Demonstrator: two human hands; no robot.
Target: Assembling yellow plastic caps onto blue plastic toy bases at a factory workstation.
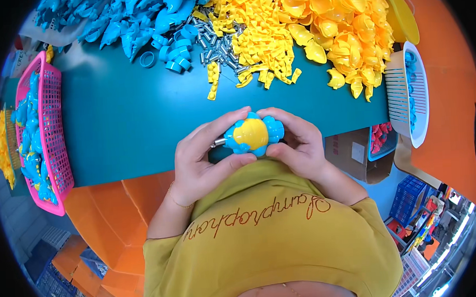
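Between my two hands is a blue plastic toy figure (254,134) with a rounded yellow shell on its upper side. My left hand (208,142) grips its left end, thumb below and fingers above. A small metal pin (218,142) juts out of that end, next to the palm. Around the toy's wider blue right end, my right hand (297,138) is closed with the thumb underneath. The toy is held just above the table's near edge, close to my body. Its underside is hidden.
On the green table (130,116) lie heaps of blue parts (131,20), blue rings (178,53), metal pins (212,41), yellow strips (262,38) and yellow shells (350,32). A pink basket (53,124) of blue-and-yellow toys stands left; a white basket (419,98) with blue pieces stands right.
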